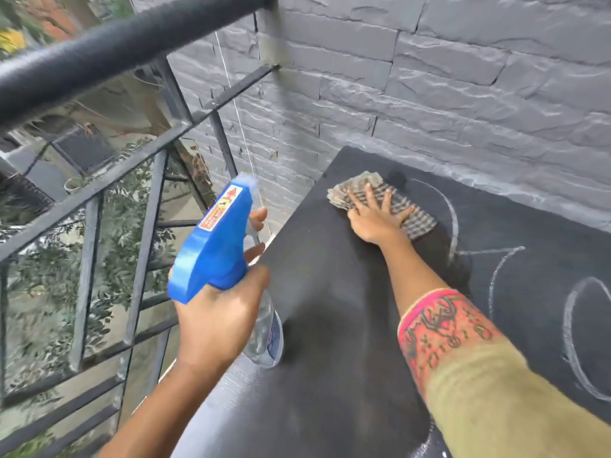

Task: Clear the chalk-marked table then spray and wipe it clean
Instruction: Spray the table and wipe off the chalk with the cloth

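Observation:
A black table (pixel 330 309) stands against a grey stone wall, with white chalk lines (pixel 456 223) on its right half. My right hand (pixel 377 216) presses flat, fingers spread, on a checked cloth (pixel 413 216) near the table's far left corner. My left hand (pixel 218 319) grips a spray bottle (pixel 215 246) with a blue trigger head and clear body, held upright over the table's left edge. The nozzle points toward the far side. The table's left part looks dark and free of chalk.
A black metal railing (pixel 109 180) runs along the left, with trees and a yard below it. The grey stone wall (pixel 429 87) backs the table. A thin white string (pixel 241 127) hangs down beside the wall corner.

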{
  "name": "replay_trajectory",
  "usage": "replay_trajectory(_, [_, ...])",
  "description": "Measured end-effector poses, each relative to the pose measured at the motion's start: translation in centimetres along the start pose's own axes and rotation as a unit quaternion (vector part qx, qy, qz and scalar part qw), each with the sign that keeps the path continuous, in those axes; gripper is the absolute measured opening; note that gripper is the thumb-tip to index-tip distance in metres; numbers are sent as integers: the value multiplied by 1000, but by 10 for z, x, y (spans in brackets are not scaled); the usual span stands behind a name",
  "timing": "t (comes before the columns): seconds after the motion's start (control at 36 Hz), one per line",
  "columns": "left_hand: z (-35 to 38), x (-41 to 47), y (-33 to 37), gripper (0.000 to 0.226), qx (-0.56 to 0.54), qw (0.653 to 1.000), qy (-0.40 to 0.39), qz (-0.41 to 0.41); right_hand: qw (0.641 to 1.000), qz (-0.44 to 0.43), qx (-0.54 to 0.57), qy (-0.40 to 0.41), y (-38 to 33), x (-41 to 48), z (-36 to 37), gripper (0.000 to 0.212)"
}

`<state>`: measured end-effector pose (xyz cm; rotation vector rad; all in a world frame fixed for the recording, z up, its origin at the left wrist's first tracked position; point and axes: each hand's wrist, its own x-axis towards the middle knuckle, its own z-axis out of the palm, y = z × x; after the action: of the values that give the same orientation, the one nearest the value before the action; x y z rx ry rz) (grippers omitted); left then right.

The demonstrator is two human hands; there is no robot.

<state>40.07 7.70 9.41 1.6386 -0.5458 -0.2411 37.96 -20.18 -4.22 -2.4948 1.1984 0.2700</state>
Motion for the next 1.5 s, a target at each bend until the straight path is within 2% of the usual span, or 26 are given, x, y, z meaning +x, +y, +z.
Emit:
replay_trajectory(0.08, [-3, 2, -6, 35, 3, 1000, -4, -2, 994, -99, -43, -18, -42, -5, 17, 49])
replay_trajectory(0.19, [-3, 2, -10, 12, 9, 1000, 19, -12, 958, -256, -130, -7, -59, -62, 43, 49])
replay_trajectory(0.31, [0, -1, -5, 19, 25, 999, 37, -3, 936, -319, -135, -53, -22, -133, 52, 49])
replay_trajectory(0.36, [1, -1, -5, 19, 28, 998, 52, -8, 931, -332, -147, -24, 13, -157, 56, 50])
replay_trajectory(0.39, [1, -2, -6, 18, 27, 998, 58, -10, 935, -319, -152, -15, 30, -166, 52, 51])
replay_trajectory(0.47, [0, -1, -10, 18, 33, 998, 62, -10, 967, -219, -118, -59, 69, -162, 36, 54])
replay_trajectory(0.56, [-2, 2, -13, 10, 28, 999, 41, -7, 987, -127, -98, -25, 85, -125, 19, 49])
replay_trajectory(0.64, [-1, 2, -10, 8, 11, 999, 44, 1, 998, -38, -42, -1, 73, -78, 4, 47])
replay_trajectory(0.72, [2, -1, -5, 8, 24, 997, 70, 8, 1000, -5, -15, 2, 38, -45, 1, 49])
replay_trajectory(0.81, [1, -2, -8, 20, 39, 996, 79, 10, 999, -44, -12, -9, -9, -33, 12, 49])
replay_trajectory(0.89, [0, -3, -7, 18, 45, 996, 74, -3, 985, -163, -58, -13, -56, -51, 35, 49])
replay_trajectory(0.97, [-2, -2, -7, 19, 49, 997, 63, -21, 952, -281, -115, -20, -75, -89, 57, 50])
replay_trajectory(1.11, [-4, 0, -9, 39, 51, 997, 50, -12, 942, -297, -145, -52, -30, -148, 58, 54])
replay_trajectory(1.17, [-6, 4, -9, 41, 56, 997, 50, -14, 945, -289, -153, -29, 6, -162, 57, 56])
replay_trajectory(1.28, [-4, 16, -7, 45, 80, 996, 33, -30, 978, -161, -130, -31, 66, -155, 37, 55])
replay_trajectory(1.33, [3, 24, -6, 39, 91, 995, 18, -31, 991, -82, -102, -30, 82, -131, 25, 50])
replay_trajectory(1.39, [13, 34, -4, 24, 80, 997, 7, -22, 997, -14, -68, -17, 81, -101, 9, 49])
replay_trajectory(1.42, [20, 39, -2, 25, 72, 997, 5, -13, 999, 15, -44, -13, 76, -85, 4, 50])
replay_trajectory(1.5, [40, 58, 0, 48, 34, 999, -13, 11, 999, 46, -3, -11, 47, -46, -2, 51])
